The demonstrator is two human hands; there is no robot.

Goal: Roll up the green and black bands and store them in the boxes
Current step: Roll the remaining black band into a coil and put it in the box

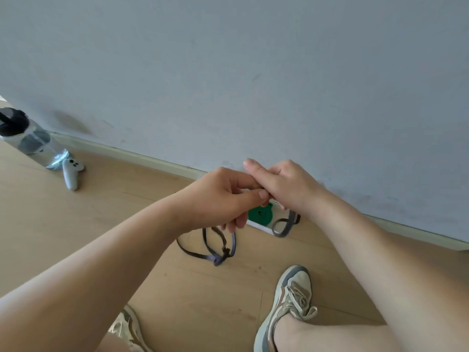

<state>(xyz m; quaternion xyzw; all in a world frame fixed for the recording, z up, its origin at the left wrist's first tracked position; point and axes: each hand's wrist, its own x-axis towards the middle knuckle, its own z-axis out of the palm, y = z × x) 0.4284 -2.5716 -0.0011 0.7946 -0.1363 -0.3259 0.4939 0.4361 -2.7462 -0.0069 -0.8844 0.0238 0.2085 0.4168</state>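
At nine o'clock, against the wall (253,72): water bottle (25,138), with a game controller (72,174) just beside it on the floor (76,237), both well apart from the work. At seven o'clock, low in view: a shoe (127,329).

Toward centre, pinches the black band (218,247) in the curled fingers of the left hand (220,196). Slack loops and a knot-like tangle dangle at six o'clock from that hand, toward the floor; touching it or not, cannot tell.

Just beyond, at four o'clock from the left hand and at the foot of the wall: white box (261,227) holding the green band (260,214), already wound into a flat coil. No second box to be made out.

At three o'clock from the left hand, brings in the right hand (284,184), fingers curled likewise and touching the left thumb, gripping the same band, with one more loop hanging at six o'clock under the wrist. At five o'clock: second shoe (291,301).

Judged so: green part done and stored; black part in hand, at the very start of rolling, mostly slack. Next calls for shaking out the tangle, keeping one end pinched, winding turn over turn under light tension, feeding slack through the other hand, then finding a box for the coil.
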